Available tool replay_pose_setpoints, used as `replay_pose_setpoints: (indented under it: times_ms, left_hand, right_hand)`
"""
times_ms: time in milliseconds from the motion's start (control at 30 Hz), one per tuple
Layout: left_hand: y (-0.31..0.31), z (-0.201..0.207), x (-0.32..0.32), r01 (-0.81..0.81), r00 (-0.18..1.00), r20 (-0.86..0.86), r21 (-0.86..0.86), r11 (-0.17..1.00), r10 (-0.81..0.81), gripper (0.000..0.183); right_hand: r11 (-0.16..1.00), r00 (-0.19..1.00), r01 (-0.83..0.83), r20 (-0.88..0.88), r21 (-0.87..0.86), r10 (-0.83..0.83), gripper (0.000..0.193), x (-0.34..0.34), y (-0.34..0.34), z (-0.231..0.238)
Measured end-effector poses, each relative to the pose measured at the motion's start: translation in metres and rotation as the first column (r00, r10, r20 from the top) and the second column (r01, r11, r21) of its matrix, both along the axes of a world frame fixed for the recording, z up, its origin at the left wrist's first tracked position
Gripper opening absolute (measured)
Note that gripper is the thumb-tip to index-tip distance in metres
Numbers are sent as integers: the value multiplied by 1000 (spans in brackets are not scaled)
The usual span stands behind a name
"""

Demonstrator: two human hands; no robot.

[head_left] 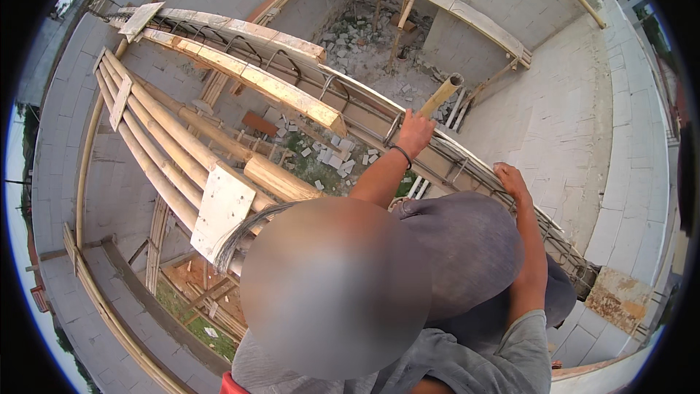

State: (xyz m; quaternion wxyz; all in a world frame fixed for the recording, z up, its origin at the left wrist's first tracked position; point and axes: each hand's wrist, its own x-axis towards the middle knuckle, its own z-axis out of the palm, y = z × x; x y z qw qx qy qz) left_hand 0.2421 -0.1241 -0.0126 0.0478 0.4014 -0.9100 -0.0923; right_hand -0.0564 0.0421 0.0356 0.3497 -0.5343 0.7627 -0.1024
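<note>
My left hand (415,133), with a dark band at the wrist, is closed around the lower part of a short bamboo pole (443,95), whose hollow end points up. Its fingertips are partly hidden. Farther right, my right hand (512,179) has its fingers bent over the top edge of a pale formwork board (543,217). Between the boards runs a cage of steel bars (456,163), passing beneath both hands. My knee in dark trousers (467,248) is bent close to the cage, between my arms.
Several long bamboo poles (164,142) lie at left, with a white board (222,211) across them and a wire coil (237,248) beside it. A timber plank (255,86) edges the formwork. Far below, broken blocks (335,157) litter the ground. Block walls (539,124) surround the drop.
</note>
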Motion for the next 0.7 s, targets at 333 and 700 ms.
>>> replay_pose_setpoints:
  times_ms: [333,700]
  left_hand:
    - [8,2,7,-9,995,-98,-1,1000,8,20]
    - [0,-11,7,13,983,-182,-40,999,-20,23]
  right_hand:
    - [1000,936,19,-352,16,-12,54,76,-10,-6]
    - [999,874,-51,-484,-18,36,53,77,-5,-23]
